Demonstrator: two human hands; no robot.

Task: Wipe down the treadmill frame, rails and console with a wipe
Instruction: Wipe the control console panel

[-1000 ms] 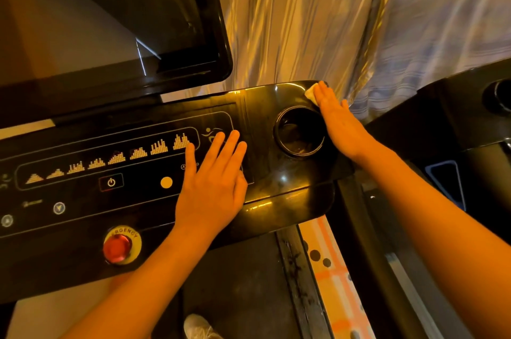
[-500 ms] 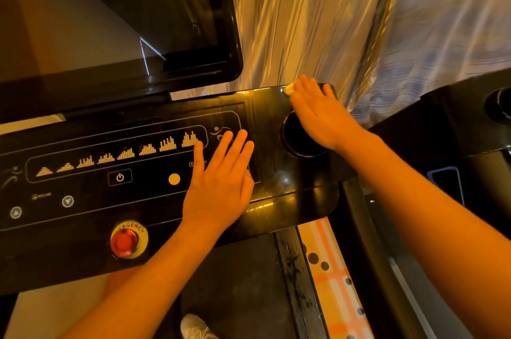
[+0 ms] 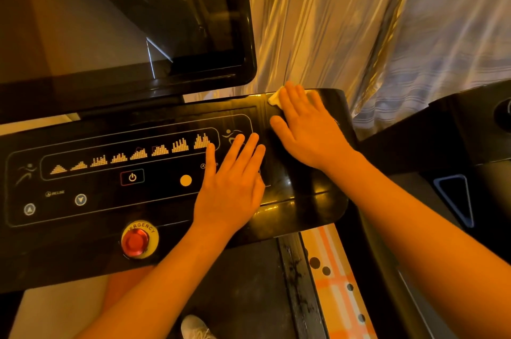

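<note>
Right hand [image 3: 309, 131], fingers straight, presses the crumpled pale wipe [image 3: 274, 98] onto the glossy black console [image 3: 293, 192] at its back edge (rounded corner at 2 o'clock), left hand [image 3: 229, 189] splayed flat at the right hand's 7 o'clock.

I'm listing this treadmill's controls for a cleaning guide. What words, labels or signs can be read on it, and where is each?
"ERGENCY": on the yellow ring round the red stop button; the first letters do not show.
Power sign: on the red-edged button.
Up arrow: on the left round button.
Down arrow: on the right round button.
Small label above them: too blurred to read.
</note>
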